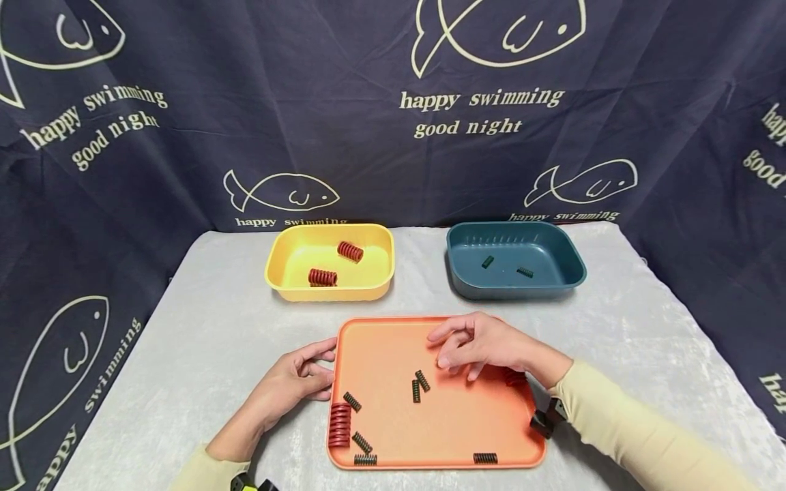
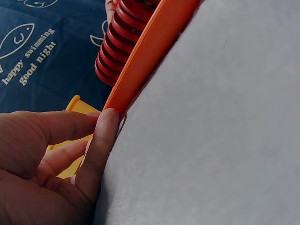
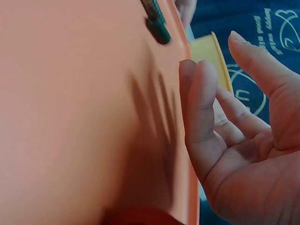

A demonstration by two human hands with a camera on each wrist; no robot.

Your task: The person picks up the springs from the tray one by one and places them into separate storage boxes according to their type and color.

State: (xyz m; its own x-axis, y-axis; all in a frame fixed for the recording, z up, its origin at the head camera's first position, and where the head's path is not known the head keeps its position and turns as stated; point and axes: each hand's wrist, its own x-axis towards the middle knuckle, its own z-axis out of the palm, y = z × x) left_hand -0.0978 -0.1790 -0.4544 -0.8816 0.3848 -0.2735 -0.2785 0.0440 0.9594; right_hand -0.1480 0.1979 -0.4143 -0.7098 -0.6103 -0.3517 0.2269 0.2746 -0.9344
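Observation:
My left hand (image 1: pixel 288 382) grips the left rim of an orange tray (image 1: pixel 381 348) between thumb and fingers. Over the tray's upper right part hovers my right hand (image 1: pixel 485 344), fingers loosely bent and holding nothing. Two small dark green springs (image 1: pixel 416 391) lie close together near the tray's middle. Against the left rim lies a thick red spring (image 1: pixel 340 426), with small springs (image 1: pixel 362 442) around it. One more small spring (image 1: pixel 485 458) lies along the near rim. Red coils (image 1: pixel 514 378) show partly beneath the right wrist.
Behind the tray on the left stands a yellow bin (image 1: pixel 331 293) holding two red springs (image 1: pixel 350 251). A blue bin (image 1: pixel 516 292) on the right holds two small dark springs (image 1: pixel 525 271). Grey cloth (image 1: pixel 233 307) covers the table, and a dark fish-print curtain (image 1: pixel 368 150) hangs behind.

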